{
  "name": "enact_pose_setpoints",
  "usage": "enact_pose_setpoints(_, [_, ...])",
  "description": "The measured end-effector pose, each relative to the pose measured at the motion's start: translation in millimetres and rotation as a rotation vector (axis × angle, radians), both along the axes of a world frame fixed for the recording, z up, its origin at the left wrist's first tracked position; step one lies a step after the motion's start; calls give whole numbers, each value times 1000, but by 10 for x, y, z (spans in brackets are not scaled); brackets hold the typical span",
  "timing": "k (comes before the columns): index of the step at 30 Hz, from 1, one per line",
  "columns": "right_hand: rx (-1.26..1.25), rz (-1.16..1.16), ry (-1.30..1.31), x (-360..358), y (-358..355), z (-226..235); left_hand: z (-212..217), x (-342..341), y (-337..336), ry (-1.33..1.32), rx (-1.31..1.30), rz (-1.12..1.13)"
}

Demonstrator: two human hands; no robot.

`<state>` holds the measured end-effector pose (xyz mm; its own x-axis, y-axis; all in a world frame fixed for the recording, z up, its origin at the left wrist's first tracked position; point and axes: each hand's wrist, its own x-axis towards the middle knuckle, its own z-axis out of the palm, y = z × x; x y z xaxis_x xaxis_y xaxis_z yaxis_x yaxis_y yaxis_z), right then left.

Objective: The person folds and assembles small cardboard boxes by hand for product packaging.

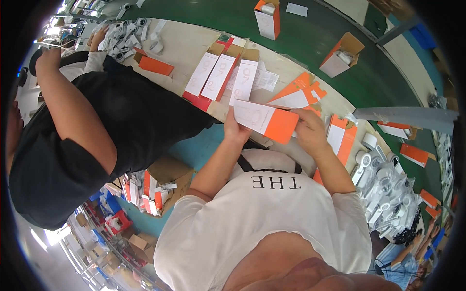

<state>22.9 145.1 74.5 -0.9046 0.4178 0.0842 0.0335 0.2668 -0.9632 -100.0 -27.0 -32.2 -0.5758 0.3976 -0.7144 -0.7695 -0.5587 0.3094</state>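
Observation:
A white and orange carton (258, 119) lies tilted in front of my chest, above the table edge. My left hand (235, 128) is closed round its white end, with the thumb along the near side. At its orange end my right hand (309, 130) grips the edge, and some of the fingers are hidden behind it. Just beyond stand several open-topped white cartons (217, 76) in a row, with a printed sheet (264, 77) beside them. Flattened orange and white cartons (297, 93) lie past my right hand.
A green conveyor belt (310, 26) runs along the far side, carrying open cartons (342, 54). White shower heads (388, 189) in plastic bags are heaped at right, more (127, 39) at far left. A co-worker in black (111, 106) is close on my left. A metal post (403, 114) juts in at right.

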Motion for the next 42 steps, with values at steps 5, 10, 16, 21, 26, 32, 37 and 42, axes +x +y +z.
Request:
enact_pose_setpoints(5, [202,213,-179,98,-231,266,62,132,-132,-52,-2,6])
enact_pose_setpoints(10, [733,438,172,301,-260,269,487,284,-226,-14,-66,-306])
enact_pose_setpoints(16, [-4,-118,-170,376,-86,-24,719,493,-518,1917,-1223,-681])
enact_pose_setpoints(21, [-566,-24,-365,372,-397,62,642,308,-355,2191,-1275,-641])
enact_pose_setpoints(26, [-141,-492,-132,973,192,-783,518,-343,-453,1744,-1429,-603])
enact_pose_setpoints(32, [34,-822,-639,2159,749,-1929,509,-1068,-585,1554,-1847,-509])
enact_pose_setpoints(37, [66,-969,-486,2382,746,-2095,376,-531,94,1963,-1178,-310])
enact_pose_setpoints(42, [-441,-791,0,1952,441,-840,423,632,695,1352,-161,-981])
